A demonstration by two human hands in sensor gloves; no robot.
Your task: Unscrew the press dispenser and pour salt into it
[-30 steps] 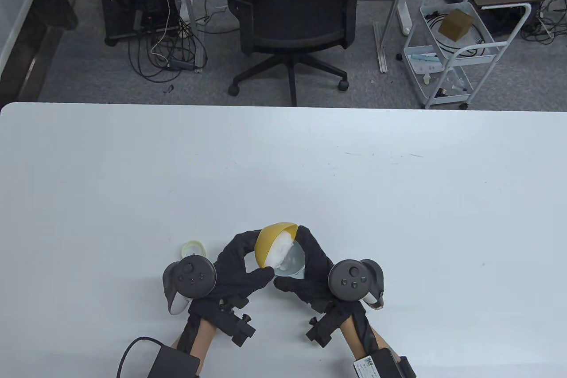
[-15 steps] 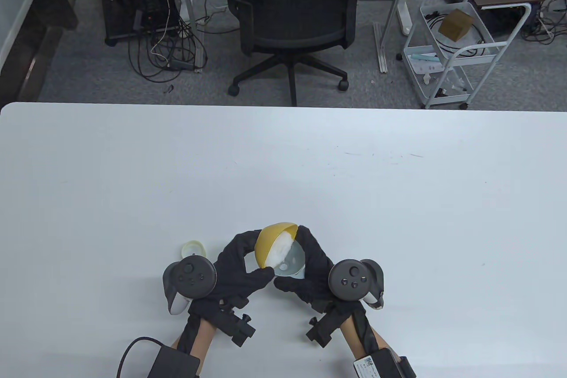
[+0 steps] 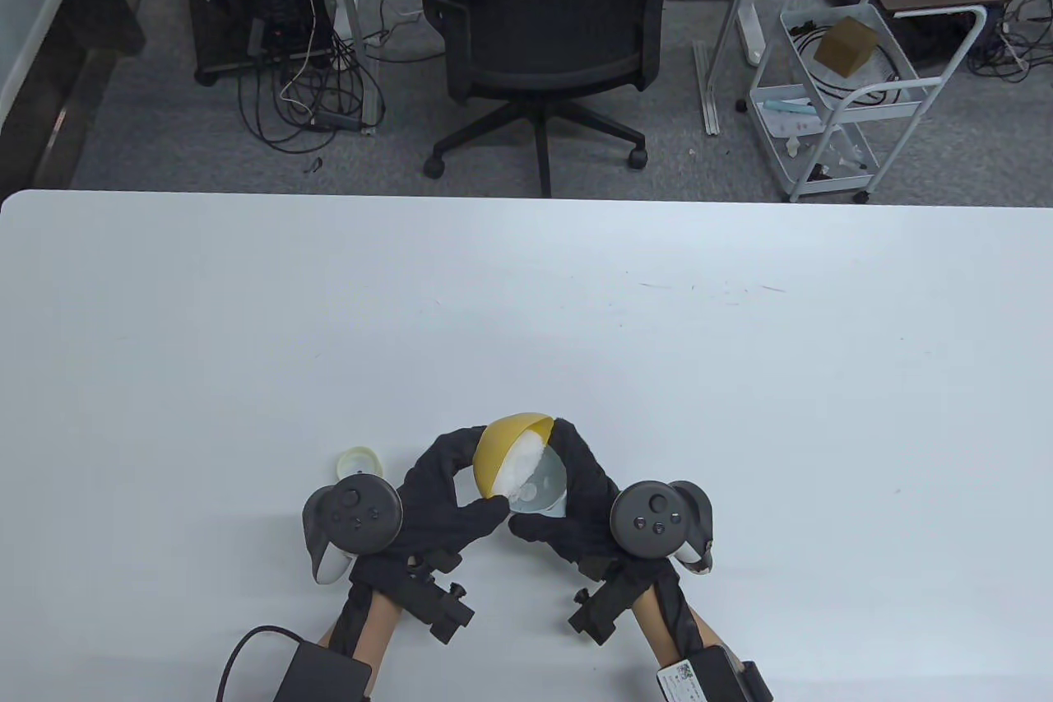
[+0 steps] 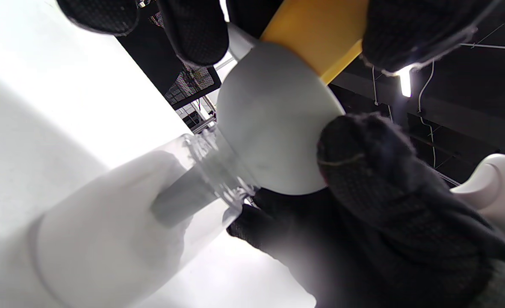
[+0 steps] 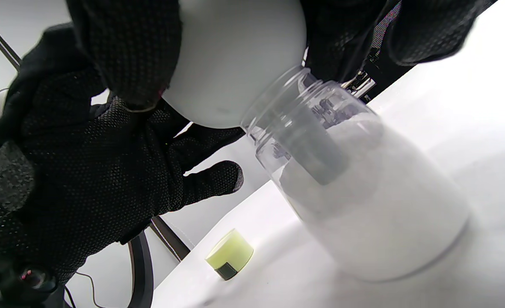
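Observation:
My left hand [image 3: 456,488] grips a yellow bowl [image 3: 502,451] of white salt [image 3: 520,467], tilted to the right. The salt runs into a white funnel [image 3: 547,488] that my right hand [image 3: 580,509] holds. The funnel's spout sits in the open neck of the clear dispenser jar [image 5: 363,196], which stands on the table and holds a good deal of salt. The left wrist view shows the jar [image 4: 107,231], the funnel [image 4: 273,124] and the bowl [image 4: 320,30]. The unscrewed pale yellow-green press cap [image 3: 359,459] lies on the table left of my left hand, and also shows in the right wrist view [image 5: 229,254].
The white table [image 3: 740,373] stretches far and to both sides of my hands. A black office chair [image 3: 547,35] and a white cart [image 3: 847,85] stand on the floor beyond the far edge.
Some salt has slid from the bowl down the funnel, so more of the funnel's inside shows. Both hands, the bowl and the funnel stay where they were.

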